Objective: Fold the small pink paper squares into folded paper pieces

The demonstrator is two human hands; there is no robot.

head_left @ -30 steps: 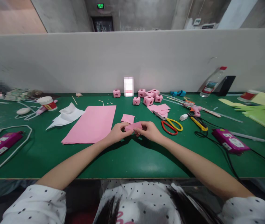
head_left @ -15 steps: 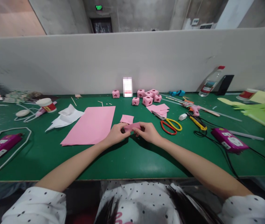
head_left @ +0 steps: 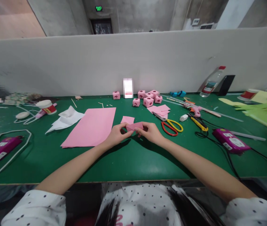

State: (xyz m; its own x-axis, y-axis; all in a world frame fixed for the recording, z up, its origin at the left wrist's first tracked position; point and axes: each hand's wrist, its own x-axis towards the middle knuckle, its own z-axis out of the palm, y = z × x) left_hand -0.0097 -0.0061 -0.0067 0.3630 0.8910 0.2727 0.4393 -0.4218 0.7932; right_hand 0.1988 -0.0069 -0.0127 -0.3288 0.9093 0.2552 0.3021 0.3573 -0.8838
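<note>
Between both hands, just above the table, is a small folded piece of pink paper (head_left: 134, 126). My left hand (head_left: 118, 135) pinches its left end, thumb in front. My right hand (head_left: 151, 133) grips the right end with thumb and fingers. Just behind the left fingers lies a pink paper square (head_left: 128, 120). A stack of large pink sheets (head_left: 91, 127) rests left of my left hand. Scissors (head_left: 171, 125) with red and yellow handles lie right of my right hand, their blades by several pink paper pieces (head_left: 160, 110).
Folded pink paper cubes (head_left: 148, 101) stand at the back beside a lit phone (head_left: 128, 88). A crumpled white tissue (head_left: 67, 117) and a paper cup (head_left: 46, 106) are leftward. Rightward lie a glue gun (head_left: 196, 111), a yellow cutter (head_left: 199, 124), a purple power strip (head_left: 231, 141) and a bottle (head_left: 212, 83).
The folded pink paper sits slightly more to the right and shows more of its face. The left fingers have shifted a little on its end. Everything on the table stays put.
</note>
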